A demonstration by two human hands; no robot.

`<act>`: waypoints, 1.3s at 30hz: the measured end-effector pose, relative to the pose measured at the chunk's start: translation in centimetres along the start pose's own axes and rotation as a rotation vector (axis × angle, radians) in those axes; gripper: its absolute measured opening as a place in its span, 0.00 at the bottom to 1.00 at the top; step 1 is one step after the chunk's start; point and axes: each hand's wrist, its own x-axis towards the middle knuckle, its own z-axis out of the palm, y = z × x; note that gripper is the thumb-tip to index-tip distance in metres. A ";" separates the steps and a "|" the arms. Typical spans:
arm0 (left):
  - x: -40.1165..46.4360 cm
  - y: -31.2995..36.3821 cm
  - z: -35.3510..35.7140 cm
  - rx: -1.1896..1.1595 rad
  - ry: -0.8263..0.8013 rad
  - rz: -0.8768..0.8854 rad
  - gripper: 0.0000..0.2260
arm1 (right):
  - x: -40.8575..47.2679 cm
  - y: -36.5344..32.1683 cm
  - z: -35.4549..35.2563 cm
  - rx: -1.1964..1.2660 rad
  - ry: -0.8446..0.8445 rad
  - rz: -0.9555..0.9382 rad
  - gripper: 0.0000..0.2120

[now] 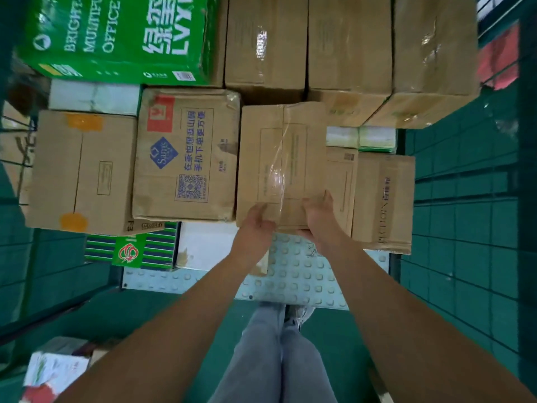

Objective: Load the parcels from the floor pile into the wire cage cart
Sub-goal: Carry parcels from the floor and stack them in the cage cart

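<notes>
Both hands on near edge of taped brown parcel (pixel 282 161): left hand (pixel 255 225), right hand (pixel 318 218) curled round it. Sam's carton (pixel 186 154) touching parcel's left side.

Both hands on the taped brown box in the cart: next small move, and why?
Probably slide the taped brown cardboard box forward and set it down, then let go. The left hand and right hand hold only its near edge, and it already sits in line between the Sam's-printed carton and the plain brown carton, with stacked tall cartons right behind. Whether it is fully resting yet is unclear.
</notes>
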 end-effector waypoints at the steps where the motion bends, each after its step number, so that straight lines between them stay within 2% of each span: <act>1: 0.6 -0.2 -0.2 -0.013 0.024 -0.011 0.23 | 0.3 0.2 0.2 -0.006 0.013 -0.011 0.36; 9: 4.1 1.1 -1.9 0.020 0.147 0.011 0.24 | 3.7 -0.7 1.5 -0.102 0.059 -0.159 0.35; 14: 3.5 1.2 -1.0 -0.006 0.198 0.026 0.25 | 3.9 0.3 2.0 -0.201 0.080 -0.186 0.38; 23: 3.9 2.0 0.2 0.005 0.107 -0.007 0.36 | 5.1 0.9 2.3 -0.233 0.113 -0.197 0.37; 29: 1.9 3.2 -1.1 -0.026 -0.041 -0.029 0.36 | 4.8 0.6 1.7 -0.243 0.084 -0.158 0.38; 33: -2.6 2.1 -0.7 -0.097 -0.100 -0.009 0.33 | 0.5 0.8 0.6 -0.066 0.075 -0.009 0.45; 39: -14.5 -0.8 -0.2 -0.228 0.053 -0.070 0.29 | -11.8 4.5 -1.9 -0.123 -0.029 0.026 0.36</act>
